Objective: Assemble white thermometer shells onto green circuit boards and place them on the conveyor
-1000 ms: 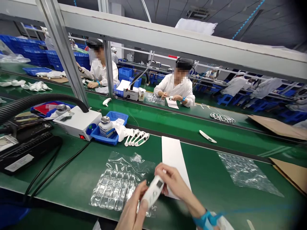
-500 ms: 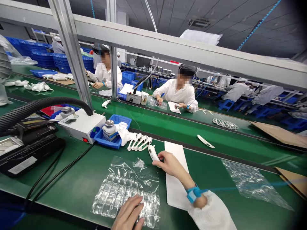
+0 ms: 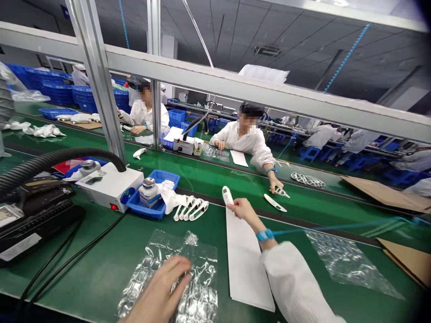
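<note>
White device [image 3: 226, 194] advanced, jutting from right hand [image 3: 243, 209].

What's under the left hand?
A clear plastic pocketed sheet lies below the left hand, on the green bench; the hand covers part of it, which can't be seen.

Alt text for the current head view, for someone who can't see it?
The wearer's right hand holds a white device near the far end of white paper on a green bench, while the left hand is over clear plastic wrap. Beyond, a co-worker reaches onto the belt.
</note>
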A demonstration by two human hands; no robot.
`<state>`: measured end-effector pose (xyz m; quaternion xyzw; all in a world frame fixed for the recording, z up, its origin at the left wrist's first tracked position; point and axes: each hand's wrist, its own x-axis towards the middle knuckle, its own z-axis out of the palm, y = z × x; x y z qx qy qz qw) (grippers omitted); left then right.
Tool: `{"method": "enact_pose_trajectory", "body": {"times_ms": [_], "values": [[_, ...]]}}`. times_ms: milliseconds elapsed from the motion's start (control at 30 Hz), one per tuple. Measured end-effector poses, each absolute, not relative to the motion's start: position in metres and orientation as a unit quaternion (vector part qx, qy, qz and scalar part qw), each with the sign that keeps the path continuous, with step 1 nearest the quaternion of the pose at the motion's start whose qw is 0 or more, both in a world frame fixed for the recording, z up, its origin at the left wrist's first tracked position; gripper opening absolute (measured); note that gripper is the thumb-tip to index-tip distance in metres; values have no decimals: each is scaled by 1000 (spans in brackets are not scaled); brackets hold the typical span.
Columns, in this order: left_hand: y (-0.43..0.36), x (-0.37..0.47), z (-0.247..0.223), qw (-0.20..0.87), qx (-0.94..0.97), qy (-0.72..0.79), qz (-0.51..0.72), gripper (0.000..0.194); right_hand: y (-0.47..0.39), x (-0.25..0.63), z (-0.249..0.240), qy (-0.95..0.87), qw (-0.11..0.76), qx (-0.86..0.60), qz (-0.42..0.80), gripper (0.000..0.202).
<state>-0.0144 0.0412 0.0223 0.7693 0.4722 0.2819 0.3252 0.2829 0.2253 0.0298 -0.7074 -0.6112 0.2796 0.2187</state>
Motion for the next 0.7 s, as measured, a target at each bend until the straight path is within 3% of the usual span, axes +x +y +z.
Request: {"method": "enact_pose_trajectory", "body": {"times_ms": [100,333,700], "values": [[91,1,43,178,821,482,248,25,260,292,27,-594,246,-727,241,21],[170,45,27,47,831,520,192,27,233,291,7,-628,300,-700,161,20],[196,60,17,-7,807,585,77,17,126,285,13,-697,358,-592,188,23]]}}
